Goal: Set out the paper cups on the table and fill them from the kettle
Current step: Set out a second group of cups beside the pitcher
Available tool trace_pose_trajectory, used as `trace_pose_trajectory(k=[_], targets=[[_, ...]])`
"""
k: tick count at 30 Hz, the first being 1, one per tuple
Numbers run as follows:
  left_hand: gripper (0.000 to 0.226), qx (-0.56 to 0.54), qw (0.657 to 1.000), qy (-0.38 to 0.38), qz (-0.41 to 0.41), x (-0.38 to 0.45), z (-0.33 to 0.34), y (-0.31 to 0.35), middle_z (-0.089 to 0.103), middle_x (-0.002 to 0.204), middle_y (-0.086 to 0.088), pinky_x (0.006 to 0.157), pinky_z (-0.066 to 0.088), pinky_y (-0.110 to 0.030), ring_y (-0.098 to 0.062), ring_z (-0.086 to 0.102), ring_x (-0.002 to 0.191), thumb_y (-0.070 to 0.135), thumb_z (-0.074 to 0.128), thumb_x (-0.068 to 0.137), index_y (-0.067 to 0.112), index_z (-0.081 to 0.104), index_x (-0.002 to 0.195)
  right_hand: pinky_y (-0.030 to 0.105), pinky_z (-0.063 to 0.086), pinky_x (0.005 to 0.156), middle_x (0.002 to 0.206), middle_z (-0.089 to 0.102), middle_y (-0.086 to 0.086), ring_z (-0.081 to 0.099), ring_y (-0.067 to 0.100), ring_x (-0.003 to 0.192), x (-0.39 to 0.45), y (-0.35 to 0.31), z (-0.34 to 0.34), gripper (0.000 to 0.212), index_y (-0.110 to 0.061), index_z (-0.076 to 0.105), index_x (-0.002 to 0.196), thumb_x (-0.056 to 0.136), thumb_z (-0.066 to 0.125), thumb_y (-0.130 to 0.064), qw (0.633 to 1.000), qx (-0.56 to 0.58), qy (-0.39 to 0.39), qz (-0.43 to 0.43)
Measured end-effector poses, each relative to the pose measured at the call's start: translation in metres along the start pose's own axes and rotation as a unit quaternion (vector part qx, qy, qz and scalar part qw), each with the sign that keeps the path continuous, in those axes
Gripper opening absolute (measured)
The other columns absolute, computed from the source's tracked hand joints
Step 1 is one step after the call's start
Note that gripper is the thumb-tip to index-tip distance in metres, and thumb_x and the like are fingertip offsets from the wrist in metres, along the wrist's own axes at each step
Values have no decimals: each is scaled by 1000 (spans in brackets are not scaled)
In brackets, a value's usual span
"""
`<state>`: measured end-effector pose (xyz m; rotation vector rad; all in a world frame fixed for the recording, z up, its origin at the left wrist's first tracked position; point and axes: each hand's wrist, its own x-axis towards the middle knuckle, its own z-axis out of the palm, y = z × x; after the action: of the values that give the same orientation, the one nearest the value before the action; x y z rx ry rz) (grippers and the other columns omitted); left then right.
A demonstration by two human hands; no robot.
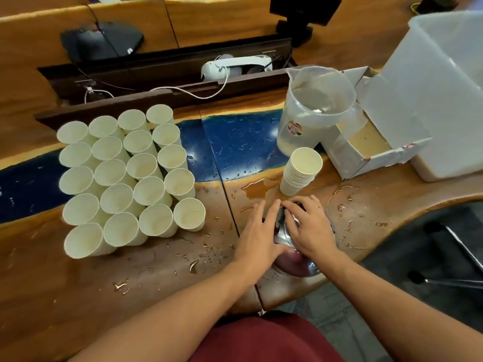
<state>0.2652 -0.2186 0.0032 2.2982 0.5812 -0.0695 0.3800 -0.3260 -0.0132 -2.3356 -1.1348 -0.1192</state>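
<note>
Spill risk: water is already lying in puddles and drops on the desk (146, 278) around the kettle (285, 239); a wet steel body could be slipping as it is being lifted, in my judgement; more water would then be running toward the near edge and the seam in the wood
Cup risk: the set-out paper cups (128, 173) are standing packed side against side in a block at the left; a kettle swinging in low, or a sleeve brushing one, would likely be toppling several together; paper standing in wet patches may also be softening
Stack risk: the nested stack of cups (300, 171) is standing just beyond the hands, beside the largest puddle; a forward nudge could be tipping it into the water
Jug: a clear plastic jug (313, 108) holding water is standing far right, touching an open cardboard box (366, 147); a translucent bin (444, 87) is sitting further right
Left hand: the left hand (257, 231) is lying palm down on the kettle's left side, fingers straight and close together, pressing rather than clutching
Right hand: the right hand (309, 226) is covering the kettle's top from the right, fingers slightly spread and bent over the dark lid part; whether they are truly gripping it I cannot tell
Kettle place: near centre-right of the desk, almost hidden under both hands
Filling: the cups are looking mostly empty; pouring is not yet under way
</note>
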Motion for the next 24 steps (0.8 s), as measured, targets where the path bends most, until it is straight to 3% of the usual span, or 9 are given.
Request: trace_pose_trajectory(k=[2,5,9,13,16,20,24], targets=[[106,-6,1000,7,15,3,0,-4,28,157,5,121,21,-36,-19,13,151,47,83,70,31,19,154,57,42,101,106,66,8,60,25,99,2,-2,-2,31,-11,74,109,94,52,-26,1000,4,-4,4],[96,4,999,5,36,4,-4,-8,42,142,10,115,30,-32,-13,27,139,50,82,71,31,29,148,48,46,97,107,66,3,57,19,102,4,-5,-7,30,-14,75,109,93,54,-28,998,53,-16,26],[86,11,999,-28,42,8,-16,-4,43,143,9,111,31,-33,-15,31,136,56,73,79,33,29,149,28,46,97,109,66,-2,58,14,106,10,-10,-28,29,-15,75,107,93,56,-31,983,141,45,105],[76,-30,999,-27,17,13,-33,5,40,149,10,115,33,-44,-14,35,139,72,50,86,37,28,149,28,48,91,104,67,-3,60,9,102,33,1,-61,18,-17,72,108,98,57,-20,960,177,131,171],[67,-84,996,8,0,25,-46,18,42,147,9,112,36,-44,-12,39,136,64,51,90,38,30,148,18,48,86,105,66,-11,58,-5,98,58,18,-85,19,-26,69,112,100,56,-21,925,235,159,254],[69,-148,988,30,-29,52,-52,40,45,144,9,108,38,-33,-7,45,126,37,68,90,34,32,148,11,48,79,106,65,-10,56,-9,91,82,44,-94,29,-30,67,119,98,56,-13,903,292,84,303],[92,-155,984,20,-88,86,-36,47,42,150,5,109,40,-36,-15,46,132,25,79,82,31,20,153,21,49,83,120,55,-7,56,5,107,90,70,-78,65,-35,47,138,87,54,6,895,293,-103,321]])
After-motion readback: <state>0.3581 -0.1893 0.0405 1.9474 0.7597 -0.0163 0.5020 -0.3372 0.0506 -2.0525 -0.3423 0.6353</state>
